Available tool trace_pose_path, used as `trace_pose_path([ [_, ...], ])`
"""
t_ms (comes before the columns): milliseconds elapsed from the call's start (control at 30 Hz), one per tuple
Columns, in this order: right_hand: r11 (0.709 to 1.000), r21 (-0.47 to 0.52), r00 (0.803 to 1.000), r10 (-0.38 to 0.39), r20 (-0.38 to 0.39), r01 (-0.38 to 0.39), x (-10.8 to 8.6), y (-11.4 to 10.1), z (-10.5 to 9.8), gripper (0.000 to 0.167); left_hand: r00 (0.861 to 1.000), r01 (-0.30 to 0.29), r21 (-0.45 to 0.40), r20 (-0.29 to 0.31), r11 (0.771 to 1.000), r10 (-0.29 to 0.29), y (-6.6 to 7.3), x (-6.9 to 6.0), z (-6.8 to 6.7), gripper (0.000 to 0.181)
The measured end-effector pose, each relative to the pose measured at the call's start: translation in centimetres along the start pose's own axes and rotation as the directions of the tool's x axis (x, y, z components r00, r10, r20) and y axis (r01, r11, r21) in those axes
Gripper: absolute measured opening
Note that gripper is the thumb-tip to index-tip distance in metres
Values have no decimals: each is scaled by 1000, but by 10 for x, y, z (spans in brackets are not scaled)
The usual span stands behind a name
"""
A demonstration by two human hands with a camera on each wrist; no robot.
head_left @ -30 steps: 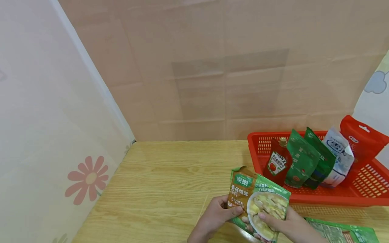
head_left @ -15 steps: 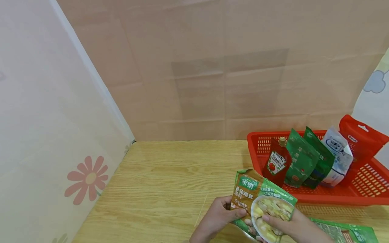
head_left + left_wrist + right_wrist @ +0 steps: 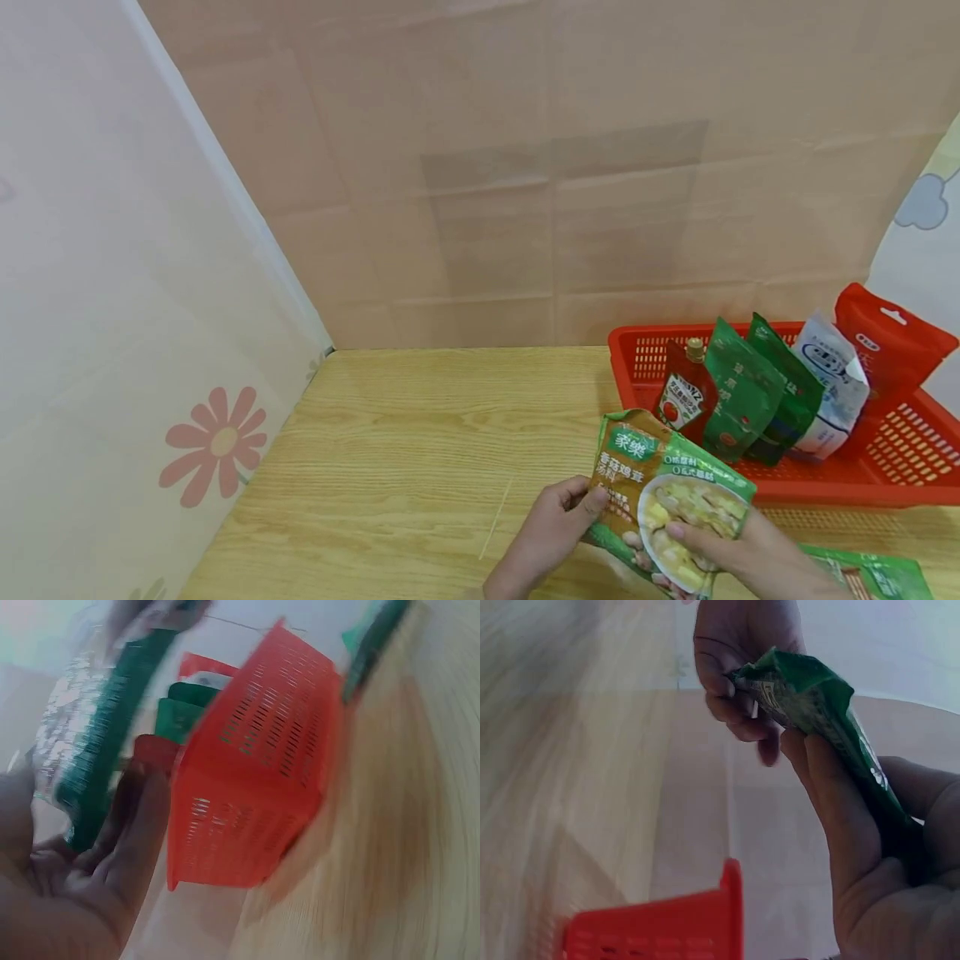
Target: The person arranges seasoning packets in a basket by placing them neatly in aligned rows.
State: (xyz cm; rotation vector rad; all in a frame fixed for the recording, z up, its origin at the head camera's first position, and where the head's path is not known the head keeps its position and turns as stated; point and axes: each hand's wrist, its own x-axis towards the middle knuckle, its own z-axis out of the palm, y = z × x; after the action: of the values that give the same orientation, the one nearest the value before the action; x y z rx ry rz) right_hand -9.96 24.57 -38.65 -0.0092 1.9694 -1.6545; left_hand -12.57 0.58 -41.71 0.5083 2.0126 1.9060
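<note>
A green and brown soup mix packet, with a bowl of soup pictured on its front, is held up in front of the red basket. My right hand grips its lower right side, thumb across the front and fingers behind. At the left edge my left hand holds it, the thumb lying over the edge. Seen from the left wrist, the packet stands edge-on between thumb and fingers. In the right wrist view its green end points toward my left hand.
A red plastic basket stands at the right, holding a ketchup pouch, two green pouches, a white pouch and a red bag. Another green packet lies on the wooden table in front of it.
Both hands have shifted to the right with the soup mix packet, which covers more of the basket's front left part and of the table packet. The basket's contents look unchanged.
</note>
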Motion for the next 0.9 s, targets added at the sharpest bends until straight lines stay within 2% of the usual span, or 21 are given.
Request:
trace_pose_path([
  [67,999,-19,997,47,-65,-48,-3,-6,-5,73,998,-30,124,-48,992,36,0,2,2,50],
  [133,995,-82,991,46,-130,-57,-5,-13,-11,74,992,-59,259,-95,964,87,-2,4,5,51],
  [200,987,-156,983,6,-184,-35,-8,-19,-18,73,979,-82,399,-138,913,148,-3,5,9,46],
  [233,975,-220,974,-20,-227,-31,-9,-22,-21,73,971,-92,474,-150,876,184,-4,6,11,44],
  [267,957,-290,963,-73,-261,-6,-9,-25,-25,73,961,-110,556,-152,824,231,-5,7,14,42],
  [300,945,-328,952,-85,-296,-18,-11,-29,-29,74,949,-128,636,-144,761,280,-7,8,16,40],
  [333,931,-365,937,-111,-332,-19,-11,-32,-33,76,934,-153,713,-122,684,336,-8,9,18,37],
  [367,921,-390,918,-144,-369,-12,-12,-33,-36,76,912,-185,782,-89,596,401,-10,10,20,32],
  [400,909,-416,895,-174,-411,-14,-11,-35,-38,77,882,-219,842,-46,493,469,-12,11,21,28],
  [467,893,-448,828,-279,-485,38,-8,-36,-40,74,806,-274,917,54,289,590,-14,14,24,18],
  [500,890,-451,795,-317,-518,61,-7,-36,-39,72,766,-292,935,103,200,634,-15,16,26,14],
  [533,871,-482,748,-384,-542,99,-4,-36,-37,67,729,-306,943,147,127,668,-15,18,27,11],
  [567,850,-511,702,-441,-560,127,-1,-35,-34,61,701,-317,946,185,68,689,-15,20,29,12],
  [600,830,-540,660,-484,-575,139,2,-36,-31,57,681,-325,945,219,21,699,-15,23,31,15],
  [633,815,-565,629,-509,-588,131,5,-37,-28,51,667,-326,945,246,-21,704,-14,26,33,20],
  [700,789,-610,600,-523,-605,74,11,-40,-21,42,654,-313,946,280,-86,703,-14,32,37,29],
  [733,772,-633,591,-533,-605,49,15,-42,-19,39,654,-301,947,289,-110,699,-14,35,39,34],
  [767,760,-650,589,-536,-605,23,19,-43,-17,38,660,-283,949,297,-138,690,-14,38,41,38],
  [833,740,-673,602,-529,-598,-18,27,-45,-15,40,686,-248,953,301,-176,663,-15,42,44,45],
  [900,720,-693,610,-537,-583,-29,35,-45,-16,41,725,-231,953,304,-197,618,-14,46,47,46],
])
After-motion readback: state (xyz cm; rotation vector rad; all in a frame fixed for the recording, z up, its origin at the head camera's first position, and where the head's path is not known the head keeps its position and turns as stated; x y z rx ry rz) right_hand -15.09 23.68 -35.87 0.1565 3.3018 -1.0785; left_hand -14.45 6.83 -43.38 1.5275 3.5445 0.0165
